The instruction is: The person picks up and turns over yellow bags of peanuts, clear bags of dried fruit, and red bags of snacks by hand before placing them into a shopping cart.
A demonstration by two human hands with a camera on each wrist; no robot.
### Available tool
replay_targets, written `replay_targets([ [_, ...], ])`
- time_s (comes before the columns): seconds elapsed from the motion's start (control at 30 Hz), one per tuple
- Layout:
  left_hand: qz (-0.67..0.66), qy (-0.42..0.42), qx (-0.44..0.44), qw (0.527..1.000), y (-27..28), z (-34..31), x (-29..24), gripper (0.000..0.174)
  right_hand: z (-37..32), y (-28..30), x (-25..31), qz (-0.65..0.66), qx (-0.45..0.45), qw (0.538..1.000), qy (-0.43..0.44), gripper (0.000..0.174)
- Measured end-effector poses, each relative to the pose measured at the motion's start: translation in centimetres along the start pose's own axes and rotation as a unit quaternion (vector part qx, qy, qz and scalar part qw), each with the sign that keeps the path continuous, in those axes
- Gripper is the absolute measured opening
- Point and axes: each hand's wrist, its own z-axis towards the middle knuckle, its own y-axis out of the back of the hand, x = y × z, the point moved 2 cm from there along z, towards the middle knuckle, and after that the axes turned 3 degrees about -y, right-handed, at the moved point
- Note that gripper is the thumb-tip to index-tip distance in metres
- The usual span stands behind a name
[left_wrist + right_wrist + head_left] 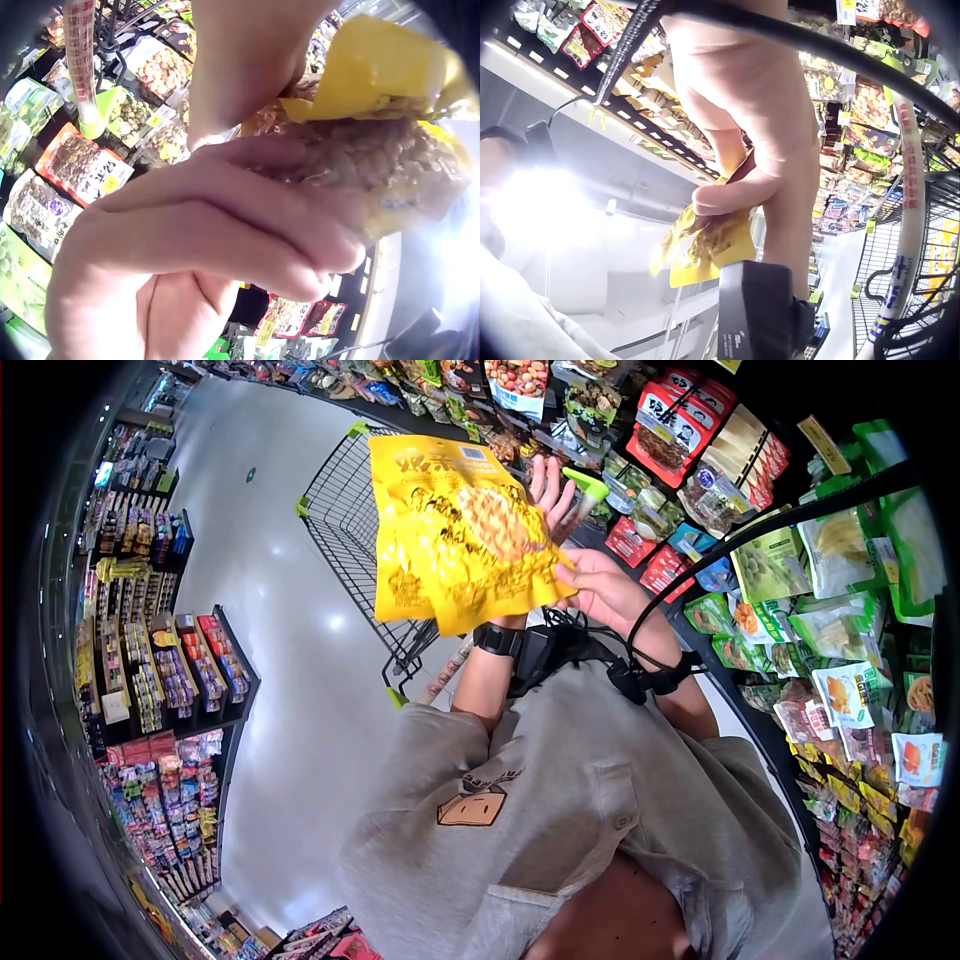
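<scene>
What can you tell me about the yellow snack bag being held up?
The yellow bag is a glossy, crinkled plastic pouch with dark printed characters, a barcode near its top corner and a picture of pale nut-like snacks in the middle. It is held upright, slightly tilted, in front of the wire shopping cart. The left hand backs it, straight fingers showing past its right edge; the right hand pinches its lower right edge. The left wrist view shows lumpy contents through a clear panel.

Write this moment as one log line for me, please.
left hand: holds yellow bag | right hand: pinches bag's edge | cart: behind bag, untouched
</scene>
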Motion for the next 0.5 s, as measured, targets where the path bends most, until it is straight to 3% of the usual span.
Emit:
replay_targets([
  [0.03, 0.142, -0.009, 0.024, 0.989, -1.6, -0.5, 0.4, 0.055, 0.0, -0.2, -0.1, -0.009, 0.007, 1.000, -0.015, 0.039],
  [0.1, -0.145, 0.009, 0.020, 0.989, 0.0, 0.4, -1.1, 0.043, -0.2, -0.9, 0.0, -0.022, -0.004, 0.999, -0.032, 0.039],
  [0.13, -0.183, 0.068, 0.055, 0.979, 1.5, 1.7, -2.2, 0.025, -0.3, -1.5, 0.3, -0.023, 0.000, 0.999, -0.038, 0.039],
  [0.17, -0.204, 0.113, 0.092, 0.968, 2.4, 2.4, -3.1, 0.019, -0.4, -1.9, 0.5, -0.023, 0.003, 0.999, -0.044, 0.039],
  [0.23, -0.160, 0.101, 0.107, 0.976, 2.7, 2.4, -3.8, 0.017, -0.4, -1.8, 0.5, -0.039, 0.013, 0.997, -0.062, 0.040],
  [0.3, -0.136, 0.042, 0.077, 0.987, 2.2, 2.1, -5.3, 0.021, -0.3, -1.5, 0.3, -0.075, -0.007, 0.994, -0.073, 0.038],
  [0.37, 0.101, -0.074, 0.007, 0.992, 0.2, 0.2, -6.7, 0.027, -0.7, -1.8, 0.5, -0.111, -0.026, 0.992, -0.062, 0.040],
  [0.43, 0.095, -0.174, -0.057, 0.978, -0.3, -1.0, -8.2, 0.034, -1.0, -1.9, 0.8, -0.129, -0.045, 0.990, -0.030, 0.037],
  [0.47, 0.402, -0.275, -0.078, 0.870, -0.2, -2.3, -9.0, 0.034, -1.2, -1.7, 0.9, -0.125, -0.057, 0.990, -0.016, 0.033],
  [0.5, 0.663, -0.344, -0.087, 0.659, 0.2, -4.0, -9.9, 0.034, -1.4, -1.6, 1.2, -0.124, -0.060, 0.990, -0.011, 0.033],
])
